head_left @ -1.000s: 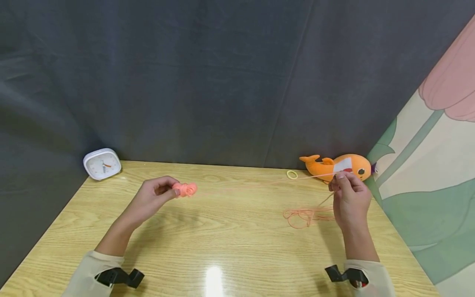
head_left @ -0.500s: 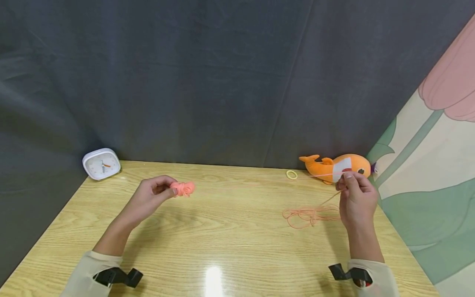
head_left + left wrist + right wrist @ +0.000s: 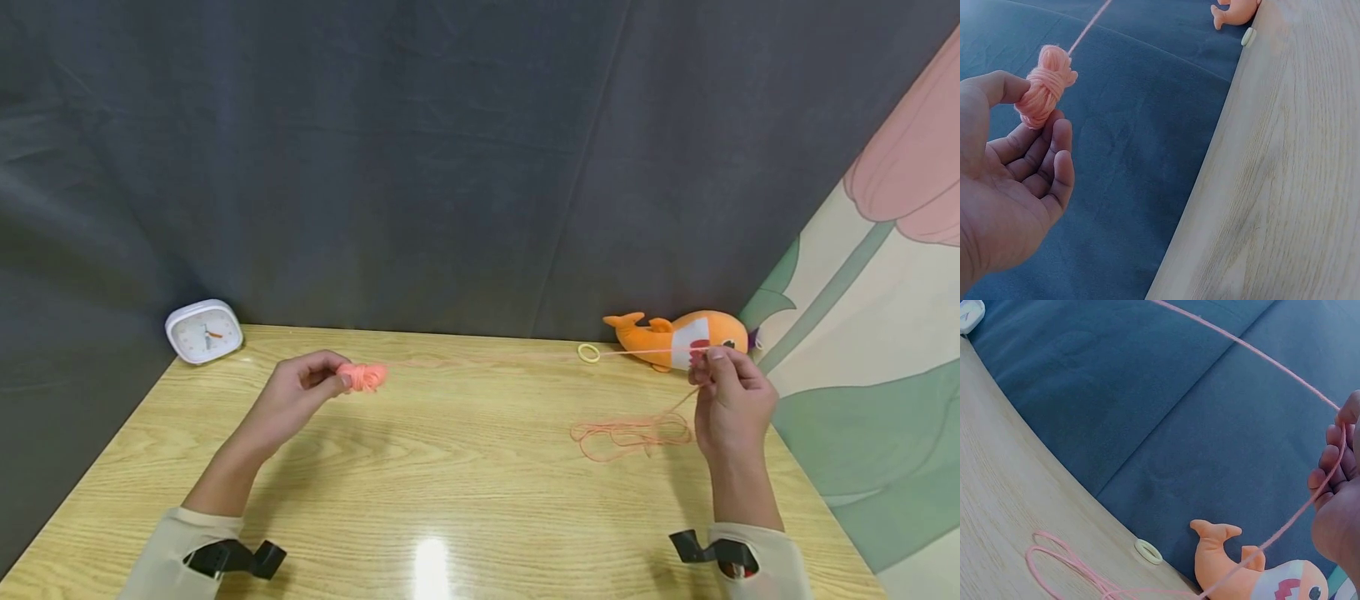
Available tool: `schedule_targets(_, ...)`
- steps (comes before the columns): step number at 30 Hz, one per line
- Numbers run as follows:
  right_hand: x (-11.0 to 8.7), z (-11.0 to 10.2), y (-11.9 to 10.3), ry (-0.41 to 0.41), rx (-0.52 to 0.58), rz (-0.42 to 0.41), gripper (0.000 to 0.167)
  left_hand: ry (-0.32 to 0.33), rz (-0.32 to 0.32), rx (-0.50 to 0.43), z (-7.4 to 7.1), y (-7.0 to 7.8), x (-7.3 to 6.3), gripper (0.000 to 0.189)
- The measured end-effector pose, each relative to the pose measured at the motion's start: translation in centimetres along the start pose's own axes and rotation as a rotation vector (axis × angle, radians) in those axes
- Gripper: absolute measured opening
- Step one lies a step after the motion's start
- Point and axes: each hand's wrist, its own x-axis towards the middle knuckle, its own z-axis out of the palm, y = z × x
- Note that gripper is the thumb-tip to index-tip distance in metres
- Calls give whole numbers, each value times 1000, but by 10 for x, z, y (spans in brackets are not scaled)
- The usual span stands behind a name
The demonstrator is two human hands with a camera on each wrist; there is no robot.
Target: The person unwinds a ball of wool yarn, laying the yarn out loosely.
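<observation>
Between thumb and fingers, my left hand (image 3: 296, 396) pinches a small wound bundle of coral-pink yarn (image 3: 365, 377), held above the table. In the left wrist view the bundle (image 3: 1044, 87) shows turns wrapped round its middle, with a strand leaving its top. That yarn strand (image 3: 1260, 353) runs straight across to my right hand (image 3: 733, 408), which pinches it between thumb and forefinger. From there the yarn hangs down past the palm to a loose, looped heap of yarn (image 3: 618, 435) on the table below and left of the right hand.
An orange plush whale (image 3: 678, 340) lies at the back right, partly behind the right hand. Beside its tail is a pale yellow ring (image 3: 588, 353). A white clock (image 3: 204, 332) stands at the back left of the wooden table (image 3: 465, 467). A dark curtain (image 3: 420, 167) hangs behind.
My right hand has moved to the right and the left hand slightly left and up, so they are farther apart. The strand between them looks straighter.
</observation>
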Motion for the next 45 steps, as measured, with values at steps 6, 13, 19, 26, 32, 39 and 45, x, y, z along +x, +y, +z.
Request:
schedule_targets(6, 1, -4, -3, 7, 18, -16, 12, 38, -9, 21, -2, 0, 0, 18)
schedule_targets(13, 7, -9, -10, 46, 44, -42, 16, 41, -10, 17, -3, -1, 1, 18)
schedule_targets(19, 11, -14, -17, 83, 64, -62, 14, 41, -24, 7, -4, 0, 0, 19)
schedule_targets(26, 16, -18, -19, 107, 122, -68, 15, 42, -30, 25, -6, 0, -2, 17)
schedule_targets(32, 19, -23, -18, 130, 134, -103, 14, 56, -21, 38, -8, -2, -1, 17)
schedule_targets(39, 22, -33, -18, 186, 119, -94, 15, 117, -1, -17, -10, -1, -2, 17)
schedule_targets(45, 24, -37, -16, 218, 58, -64, 13, 105, -8, -7, -8, 1, -1, 19)
